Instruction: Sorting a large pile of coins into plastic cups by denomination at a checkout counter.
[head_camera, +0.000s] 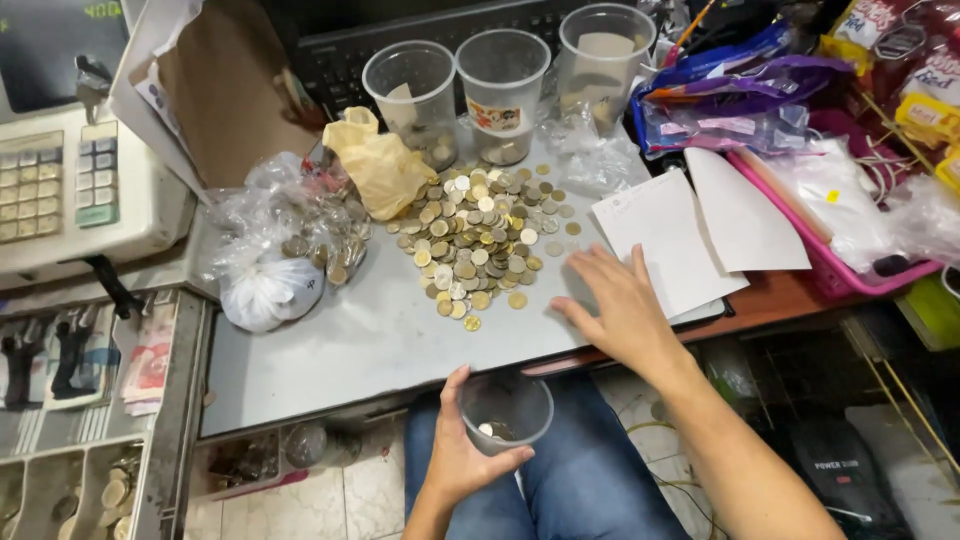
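Note:
My left hand (462, 458) grips a clear plastic cup (508, 405) with a few coins at its bottom, held just below the front edge of the grey counter (330, 345). My right hand (622, 308) rests flat on the counter with its fingers spread, holding nothing, just right of a loose pile of gold and silver coins (478, 238). The nearest coins lie a little left of its fingertips.
Three clear cups (500, 80) stand behind the pile, before a dark keyboard (400, 40). Plastic bags of coins (285, 250) and a yellow bag (380, 165) lie left. White papers (690, 230) and a pink tray (820, 260) sit right. A cash register (80, 190) and open drawer (70, 420) are at left.

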